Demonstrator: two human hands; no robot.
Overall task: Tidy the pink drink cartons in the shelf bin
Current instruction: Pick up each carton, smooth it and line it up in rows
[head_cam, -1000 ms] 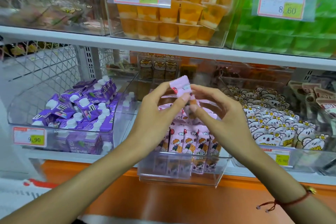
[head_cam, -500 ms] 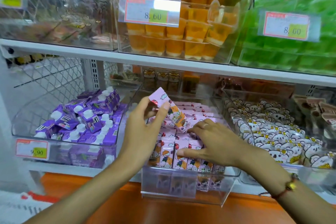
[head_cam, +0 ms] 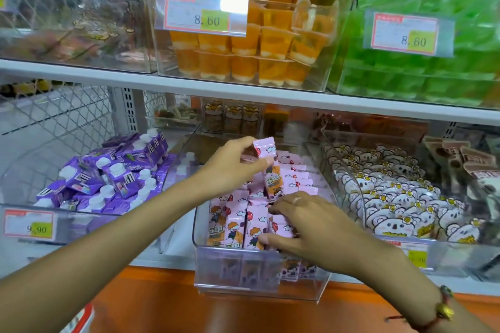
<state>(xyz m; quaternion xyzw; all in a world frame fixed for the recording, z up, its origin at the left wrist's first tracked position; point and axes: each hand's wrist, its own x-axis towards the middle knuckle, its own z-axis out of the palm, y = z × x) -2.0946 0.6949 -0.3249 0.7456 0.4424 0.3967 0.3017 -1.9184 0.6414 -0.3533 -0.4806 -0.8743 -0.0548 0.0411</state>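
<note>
A clear plastic bin [head_cam: 259, 276] on the lower shelf holds several pink drink cartons [head_cam: 235, 222] with a cartoon child printed on them, standing in rows. My left hand [head_cam: 230, 167] pinches one pink carton [head_cam: 270, 167] by its upper end and holds it upright over the middle of the bin, its lower end among the other cartons. My right hand [head_cam: 303, 224] lies over the front right cartons, thumb against the front row and fingers spread among the ones behind. Part of the right rows is hidden under that hand.
Left of the bin stands a bin of purple cartons with white caps [head_cam: 113, 173]. To the right is a bin of koala-print packets [head_cam: 392, 203]. The upper shelf carries orange jelly cups [head_cam: 243, 46] and green cups [head_cam: 422, 43]. An orange ledge [head_cam: 162, 305] runs below.
The left hand has lowered the carton and turned it upright into the bin. The right hand let go of it and came down onto the front cartons. The view has moved closer.
</note>
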